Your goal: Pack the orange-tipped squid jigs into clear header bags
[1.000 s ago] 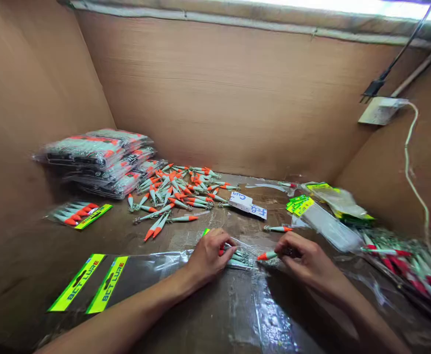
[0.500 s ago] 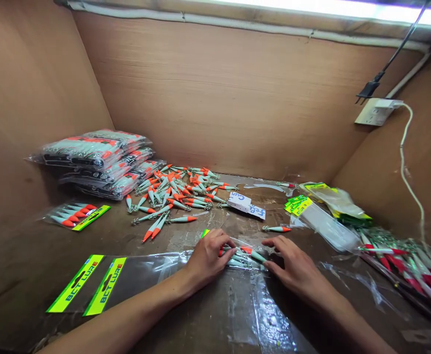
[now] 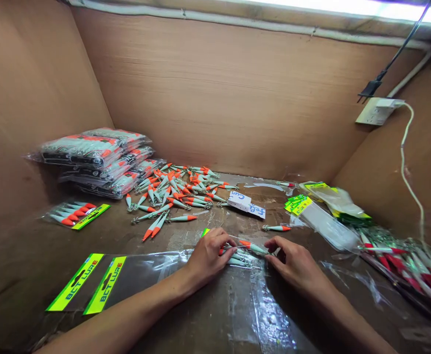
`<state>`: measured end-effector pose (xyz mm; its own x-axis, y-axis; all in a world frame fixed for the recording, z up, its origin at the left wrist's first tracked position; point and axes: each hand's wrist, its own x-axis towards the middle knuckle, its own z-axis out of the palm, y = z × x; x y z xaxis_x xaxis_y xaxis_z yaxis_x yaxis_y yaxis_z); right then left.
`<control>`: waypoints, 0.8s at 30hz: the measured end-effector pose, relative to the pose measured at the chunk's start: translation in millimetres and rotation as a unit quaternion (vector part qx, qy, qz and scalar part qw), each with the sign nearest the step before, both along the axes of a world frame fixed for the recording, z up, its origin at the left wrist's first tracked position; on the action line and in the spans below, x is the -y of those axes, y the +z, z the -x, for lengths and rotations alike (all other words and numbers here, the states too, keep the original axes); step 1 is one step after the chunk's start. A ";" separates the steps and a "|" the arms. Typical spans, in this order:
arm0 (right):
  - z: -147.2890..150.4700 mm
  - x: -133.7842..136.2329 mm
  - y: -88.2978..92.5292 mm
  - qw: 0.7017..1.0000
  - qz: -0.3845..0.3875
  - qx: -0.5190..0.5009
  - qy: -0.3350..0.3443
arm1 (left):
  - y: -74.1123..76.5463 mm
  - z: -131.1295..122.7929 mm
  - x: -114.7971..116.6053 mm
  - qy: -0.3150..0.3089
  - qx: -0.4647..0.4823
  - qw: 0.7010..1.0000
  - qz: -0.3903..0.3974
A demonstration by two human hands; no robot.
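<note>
My left hand [image 3: 208,257] presses down on a clear plastic bag [image 3: 243,258] that holds several pale green lures with orange tips, fingers closed on its edge. My right hand [image 3: 292,263] pinches the tail of one lure [image 3: 254,247], which lies partly inside the bag's mouth, orange tip pointing left. Both hands rest low on the brown tabletop near its front middle.
A loose heap of lures [image 3: 178,191] lies behind the hands. Stacked filled packs [image 3: 97,160] stand at the back left, one pack [image 3: 75,214] before them. Empty bags with yellow BCT LURE headers [image 3: 90,282] lie front left. More bags [image 3: 326,216] and lures [image 3: 407,260] sit right. A single lure [image 3: 276,228] lies nearby.
My right hand has carried one lure leftward from outside the bag into its mouth. The left hand has stayed on the bag.
</note>
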<state>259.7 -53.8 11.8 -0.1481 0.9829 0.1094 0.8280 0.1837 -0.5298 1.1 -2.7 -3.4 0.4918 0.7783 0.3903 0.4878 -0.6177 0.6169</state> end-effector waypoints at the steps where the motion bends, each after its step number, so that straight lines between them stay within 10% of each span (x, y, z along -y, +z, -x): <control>1: 2.9 -0.2 -1.4 1.000 -0.013 0.000 0.001 | -0.2 -0.1 0.0 0.001 0.000 1.000 -0.001; 24: 16.5 -3.9 -15.4 0.999 -0.051 0.000 0.013 | -4.1 -0.3 -0.3 -0.001 -0.002 1.000 0.001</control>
